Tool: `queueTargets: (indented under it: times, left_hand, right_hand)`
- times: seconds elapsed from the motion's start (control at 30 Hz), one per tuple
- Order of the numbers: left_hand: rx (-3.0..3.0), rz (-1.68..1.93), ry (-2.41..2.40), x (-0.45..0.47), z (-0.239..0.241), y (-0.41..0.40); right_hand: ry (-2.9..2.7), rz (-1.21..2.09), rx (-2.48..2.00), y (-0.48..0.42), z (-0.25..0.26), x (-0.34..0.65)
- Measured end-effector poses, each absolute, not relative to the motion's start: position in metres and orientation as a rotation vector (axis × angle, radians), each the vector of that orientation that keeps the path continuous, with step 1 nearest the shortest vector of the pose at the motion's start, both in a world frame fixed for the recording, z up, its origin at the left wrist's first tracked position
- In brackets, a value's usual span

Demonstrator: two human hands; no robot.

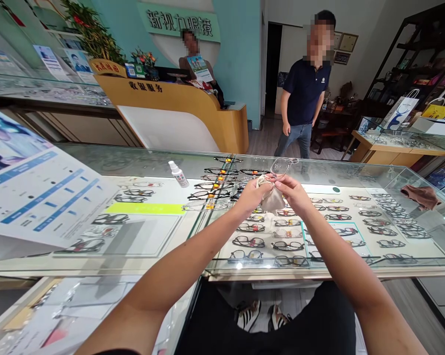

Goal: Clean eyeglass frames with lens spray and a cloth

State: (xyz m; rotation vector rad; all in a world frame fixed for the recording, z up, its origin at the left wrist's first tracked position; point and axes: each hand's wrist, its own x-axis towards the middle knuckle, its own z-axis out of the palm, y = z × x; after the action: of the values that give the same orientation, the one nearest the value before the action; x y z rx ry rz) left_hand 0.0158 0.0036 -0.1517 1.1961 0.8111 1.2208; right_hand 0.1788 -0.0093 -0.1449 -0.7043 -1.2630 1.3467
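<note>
— Clearly both hands are working on one thing above the glass counter: what is it?

— A pair of clear-rimmed glasses, being held up over the counter's middle panes. The left hand is pinching a beige cleaning cloth against the frame, and the right hand is closing on it from the other side. The hands are meeting thumb to thumb, both clamped on cloth and frame together.

— How is a thing like that likely to be handling?

— Lightly, by the look of it. The frame is appearing thin and see-through, so it is probably bending easily and scratching or snapping if squeezed hard. The lens is likely slippery under bare fingers; the cloth, hanging soft and limp below the hands, is giving the better grip. Holding at the rim or bridge, not the lens face, seems safest.

— And where is it sitting relative to the hands?

— One lens is sticking out above and just beyond the right fingertips, away from the wearer of the camera; the rest is hiding inside the cloth between the two hands.

— What else is lying around the counter?

— A small white spray bottle is standing on the glass to the left of the hands, rows of display frames are lying under the glass, and a person in a dark shirt is standing well beyond the counter's far side.
</note>
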Motion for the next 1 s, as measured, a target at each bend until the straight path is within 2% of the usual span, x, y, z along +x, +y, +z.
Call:
queueTargets:
  times: [0.6,1.0]
  left_hand:
    - [1.16,1.178,0.847,0.019,-0.144,0.002]
    - [1.344,1.073,0.742,0.015,-0.147,0.0]
  right_hand:
    - [-1.122,1.476,-0.69,-0.005,-0.144,0.183]
    - [-1.052,1.558,-0.613,-0.004,-0.143,0.182]
